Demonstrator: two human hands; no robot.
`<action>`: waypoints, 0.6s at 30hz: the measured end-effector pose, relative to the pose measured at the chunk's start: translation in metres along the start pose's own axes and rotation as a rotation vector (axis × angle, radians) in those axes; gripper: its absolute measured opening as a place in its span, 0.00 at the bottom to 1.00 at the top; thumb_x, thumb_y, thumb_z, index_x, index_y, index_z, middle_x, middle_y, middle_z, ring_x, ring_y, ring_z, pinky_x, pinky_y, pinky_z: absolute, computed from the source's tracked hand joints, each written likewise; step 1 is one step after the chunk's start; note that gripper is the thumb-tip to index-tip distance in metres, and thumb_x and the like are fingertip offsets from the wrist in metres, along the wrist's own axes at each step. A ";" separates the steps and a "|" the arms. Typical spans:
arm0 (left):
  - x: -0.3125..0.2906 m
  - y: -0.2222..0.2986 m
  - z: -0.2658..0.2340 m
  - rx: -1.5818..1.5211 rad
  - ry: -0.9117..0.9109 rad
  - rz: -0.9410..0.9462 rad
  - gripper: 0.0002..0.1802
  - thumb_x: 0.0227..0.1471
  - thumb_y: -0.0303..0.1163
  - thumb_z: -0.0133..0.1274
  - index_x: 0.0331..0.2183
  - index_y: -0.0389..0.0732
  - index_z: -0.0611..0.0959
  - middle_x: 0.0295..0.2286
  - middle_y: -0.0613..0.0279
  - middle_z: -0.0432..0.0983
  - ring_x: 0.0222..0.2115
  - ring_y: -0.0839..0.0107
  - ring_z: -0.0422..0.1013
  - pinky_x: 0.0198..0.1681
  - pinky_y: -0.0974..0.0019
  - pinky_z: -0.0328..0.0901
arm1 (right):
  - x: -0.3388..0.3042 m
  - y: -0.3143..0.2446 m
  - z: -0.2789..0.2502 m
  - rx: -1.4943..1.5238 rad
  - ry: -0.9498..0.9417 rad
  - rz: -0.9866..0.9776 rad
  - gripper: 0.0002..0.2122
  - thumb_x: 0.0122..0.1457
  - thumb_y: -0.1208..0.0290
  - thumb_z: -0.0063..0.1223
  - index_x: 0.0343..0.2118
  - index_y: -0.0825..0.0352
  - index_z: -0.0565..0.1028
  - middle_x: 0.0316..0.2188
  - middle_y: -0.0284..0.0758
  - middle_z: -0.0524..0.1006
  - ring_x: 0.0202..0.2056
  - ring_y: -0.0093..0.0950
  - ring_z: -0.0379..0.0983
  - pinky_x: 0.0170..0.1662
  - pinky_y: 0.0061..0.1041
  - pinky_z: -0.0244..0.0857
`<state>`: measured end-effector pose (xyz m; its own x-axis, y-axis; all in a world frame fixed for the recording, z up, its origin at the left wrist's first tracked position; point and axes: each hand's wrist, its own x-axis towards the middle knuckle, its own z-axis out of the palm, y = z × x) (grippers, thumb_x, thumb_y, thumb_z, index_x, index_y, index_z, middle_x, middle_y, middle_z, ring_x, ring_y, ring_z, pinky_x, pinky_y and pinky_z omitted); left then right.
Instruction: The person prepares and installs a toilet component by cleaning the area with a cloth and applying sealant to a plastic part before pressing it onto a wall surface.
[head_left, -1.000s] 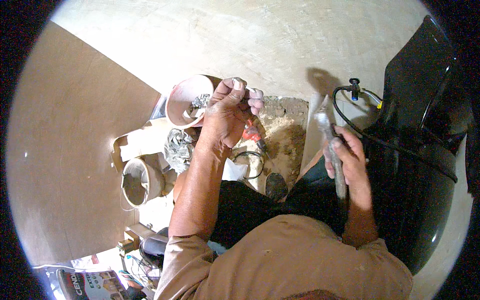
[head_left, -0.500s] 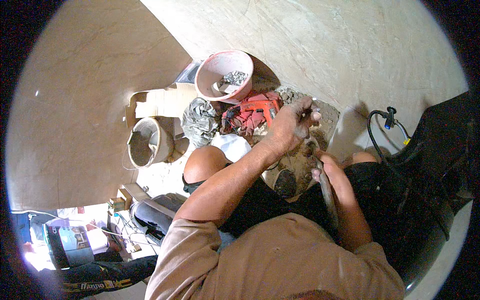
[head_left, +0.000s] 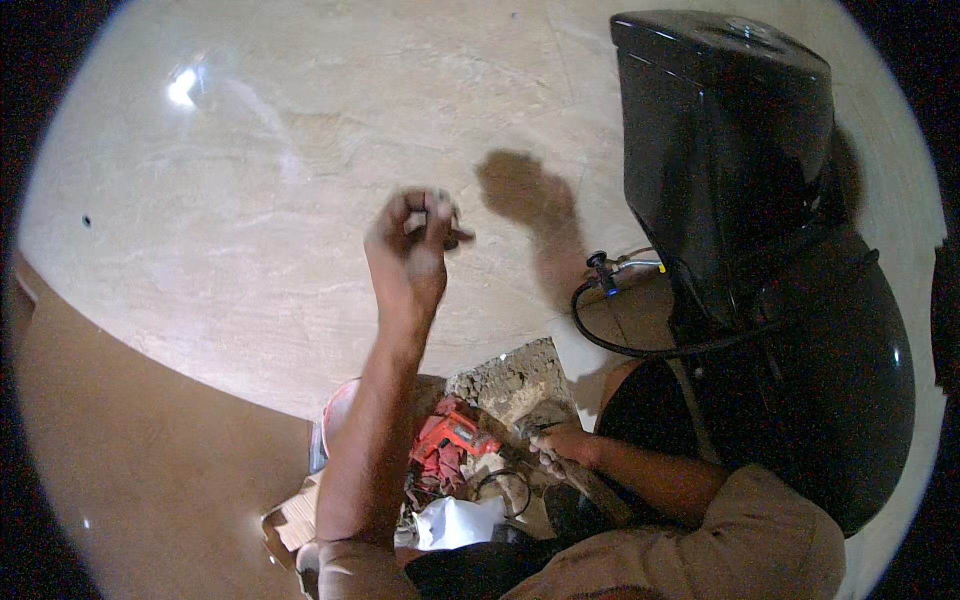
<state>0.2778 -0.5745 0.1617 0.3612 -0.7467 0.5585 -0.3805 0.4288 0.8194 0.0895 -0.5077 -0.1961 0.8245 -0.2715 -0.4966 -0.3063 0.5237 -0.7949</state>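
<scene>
My left hand [head_left: 412,245] is raised in front of the pale stone-look wall [head_left: 300,250], its fingers curled into a pinch. If it holds anything, that is too small and blurred to name. Low down on the right, my right hand [head_left: 565,447] is closed round a long grey-brown handle [head_left: 598,492]. The far end of this tool lies by a patch of rough, broken floor [head_left: 515,385] and its kind is unclear. Just left of it, a red power tool [head_left: 455,432] rests on a red cloth [head_left: 440,475].
A glossy black toilet [head_left: 725,150] stands at the right, with a black hose [head_left: 640,352] looping from a small wall valve [head_left: 603,272]. Behind my left forearm a pinkish bucket [head_left: 338,405] is partly hidden. Cardboard [head_left: 292,520] and a white bag [head_left: 460,522] lie nearby.
The view has swung up and right, showing more wall and the toilet. My left hand has risen from the broken floor to the wall. My right hand still grips the handle.
</scene>
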 end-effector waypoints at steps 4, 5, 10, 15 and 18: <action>0.090 0.042 0.036 0.139 -0.039 0.350 0.07 0.58 0.30 0.60 0.34 0.36 0.82 0.27 0.63 0.79 0.30 0.74 0.76 0.32 0.71 0.68 | -0.001 0.012 0.007 0.248 0.005 0.121 0.16 0.66 0.54 0.53 0.43 0.63 0.73 0.22 0.31 0.71 0.16 0.26 0.67 0.18 0.30 0.62; 0.109 0.054 0.046 0.072 -0.067 0.419 0.07 0.58 0.30 0.60 0.35 0.36 0.83 0.27 0.63 0.80 0.31 0.74 0.76 0.34 0.71 0.68 | 0.002 0.015 0.007 0.274 0.030 0.159 0.16 0.66 0.53 0.53 0.42 0.62 0.73 0.22 0.30 0.71 0.16 0.25 0.67 0.18 0.29 0.62; 0.187 0.105 0.063 0.248 -0.164 0.758 0.18 0.55 0.43 0.61 0.35 0.35 0.85 0.31 0.57 0.82 0.34 0.66 0.76 0.43 0.61 0.70 | 0.008 0.021 0.010 0.145 -0.045 0.000 0.15 0.66 0.52 0.52 0.38 0.61 0.73 0.22 0.28 0.72 0.17 0.23 0.67 0.17 0.27 0.61; 0.223 0.108 0.057 0.215 -0.207 0.986 0.19 0.55 0.44 0.61 0.29 0.35 0.84 0.26 0.59 0.77 0.32 0.61 0.71 0.41 0.58 0.66 | 0.002 0.007 0.016 0.186 -0.044 -0.087 0.17 0.66 0.51 0.50 0.33 0.62 0.71 0.21 0.30 0.72 0.14 0.23 0.65 0.16 0.26 0.61; 0.241 0.089 0.060 0.422 -0.155 1.319 0.17 0.53 0.42 0.59 0.26 0.36 0.83 0.23 0.59 0.76 0.29 0.61 0.69 0.36 0.61 0.64 | -0.003 -0.022 0.019 0.143 0.044 0.068 0.18 0.69 0.52 0.46 0.31 0.65 0.70 0.19 0.31 0.71 0.14 0.24 0.65 0.16 0.27 0.61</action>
<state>0.2795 -0.7468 0.3611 -0.5471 0.0241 0.8367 -0.5973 0.6891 -0.4104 0.1030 -0.5030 -0.1701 0.7813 -0.2655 -0.5648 -0.2869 0.6509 -0.7028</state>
